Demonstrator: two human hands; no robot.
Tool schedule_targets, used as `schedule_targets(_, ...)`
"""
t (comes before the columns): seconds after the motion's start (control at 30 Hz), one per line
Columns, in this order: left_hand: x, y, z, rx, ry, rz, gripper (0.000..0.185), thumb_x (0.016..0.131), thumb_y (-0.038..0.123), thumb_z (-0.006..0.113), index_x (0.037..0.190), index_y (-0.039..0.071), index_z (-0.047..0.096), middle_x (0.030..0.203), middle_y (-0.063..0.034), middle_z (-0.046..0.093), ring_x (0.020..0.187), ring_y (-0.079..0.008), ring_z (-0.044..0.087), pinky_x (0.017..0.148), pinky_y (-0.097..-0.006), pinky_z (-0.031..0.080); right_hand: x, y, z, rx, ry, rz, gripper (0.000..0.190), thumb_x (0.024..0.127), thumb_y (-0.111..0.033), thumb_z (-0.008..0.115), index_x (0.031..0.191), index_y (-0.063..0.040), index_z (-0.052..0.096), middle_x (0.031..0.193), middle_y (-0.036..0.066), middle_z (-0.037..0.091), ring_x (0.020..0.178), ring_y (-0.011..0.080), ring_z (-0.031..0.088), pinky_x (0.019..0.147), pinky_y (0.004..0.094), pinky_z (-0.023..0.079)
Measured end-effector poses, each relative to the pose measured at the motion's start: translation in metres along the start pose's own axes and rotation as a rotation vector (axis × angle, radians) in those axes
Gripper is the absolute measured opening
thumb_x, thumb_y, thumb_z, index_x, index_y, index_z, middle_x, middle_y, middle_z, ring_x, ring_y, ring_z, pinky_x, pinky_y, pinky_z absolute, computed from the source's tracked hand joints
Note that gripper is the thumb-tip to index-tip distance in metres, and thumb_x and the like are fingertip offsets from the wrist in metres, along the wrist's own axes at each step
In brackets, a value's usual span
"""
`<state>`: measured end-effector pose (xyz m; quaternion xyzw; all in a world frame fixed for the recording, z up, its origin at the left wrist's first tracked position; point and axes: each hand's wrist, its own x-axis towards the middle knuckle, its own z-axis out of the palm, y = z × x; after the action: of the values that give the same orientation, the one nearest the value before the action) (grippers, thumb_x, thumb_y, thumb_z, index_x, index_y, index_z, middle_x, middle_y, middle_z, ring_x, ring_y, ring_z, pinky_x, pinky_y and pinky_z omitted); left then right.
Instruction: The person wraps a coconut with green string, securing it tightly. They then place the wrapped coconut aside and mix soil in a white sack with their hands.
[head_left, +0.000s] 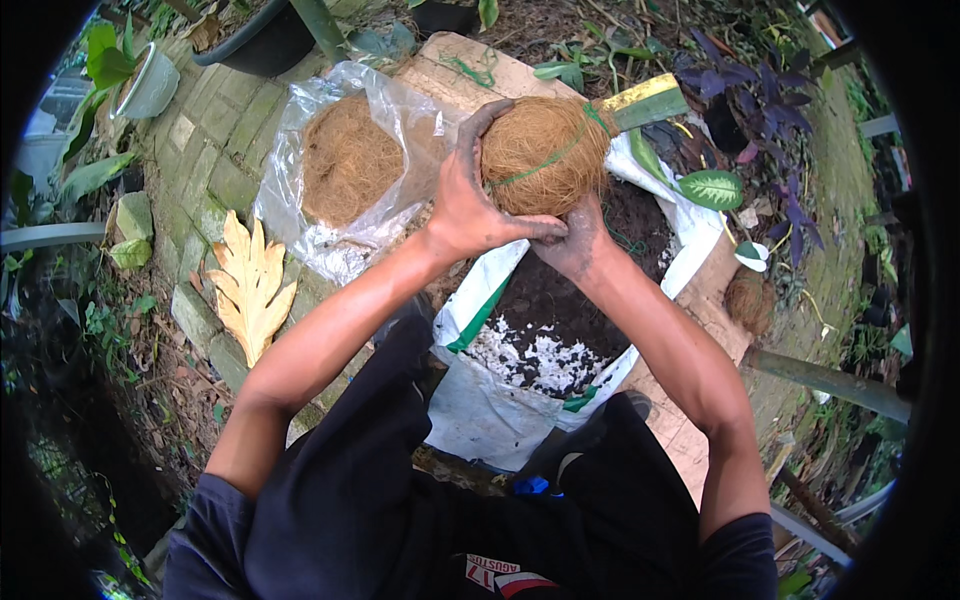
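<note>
Between both hands is a ball of brown coconut fibre (544, 156), wrapped with green string. My left hand (472, 187) cups its left side, fingers over the top edge and thumb beneath. My right hand (576, 236) supports it from below, its fingers partly hidden behind the ball. Both hands are smudged with dark soil. A yellow-and-green piece (646, 102) juts from behind the ball's upper right. Below the hands, an open white sack (495, 409) holds dark soil (559, 300) with white bits. Left of the ball lies a clear plastic bag (289, 202) with loose coconut fibre (349, 161).
A dry yellow-brown leaf (251, 289) lies on the paving at left. Cardboard (442, 64) extends behind the ball. Near the right side are a smaller fibre ball (750, 301) and a pole (832, 382). Potted plants, including a black pot (259, 41), stand at upper left.
</note>
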<state>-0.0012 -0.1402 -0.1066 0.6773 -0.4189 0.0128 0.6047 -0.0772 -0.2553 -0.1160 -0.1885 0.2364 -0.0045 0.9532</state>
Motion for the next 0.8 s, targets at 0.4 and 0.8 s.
schedule_targets(0.4, 0.017, 0.003, -0.021, -0.015, -0.238, -0.179, 0.112, 0.045, 0.025, 0.092, 0.134, -0.003, 0.030, 0.126, -0.0184, 0.048, 0.118, -0.0259, 0.048, 0.103, -0.0376, 0.036, -0.008, -0.007, -0.002, -0.263, 0.085, -0.080, 0.021, 0.095, -0.019, 0.043, 0.111, -0.008, 0.049, 0.093, 0.003, 0.060, 0.068, 0.0101, 0.057, 0.046, 0.0205, 0.040)
schedule_targets(0.8, 0.033, -0.004, -0.033, -0.131, -0.177, -0.388, 0.104, 0.051, 0.012, 0.088, 0.134, -0.005, 0.027, 0.123, -0.0191, 0.051, 0.116, -0.0238, 0.050, 0.103, -0.0361, 0.038, -0.018, -0.039, -0.006, -1.154, 0.051, -0.331, 0.018, 0.086, -0.015, 0.057, 0.085, 0.002, 0.059, 0.069, -0.001, 0.052, 0.061, 0.0075, 0.042, 0.056, 0.0241, 0.035)
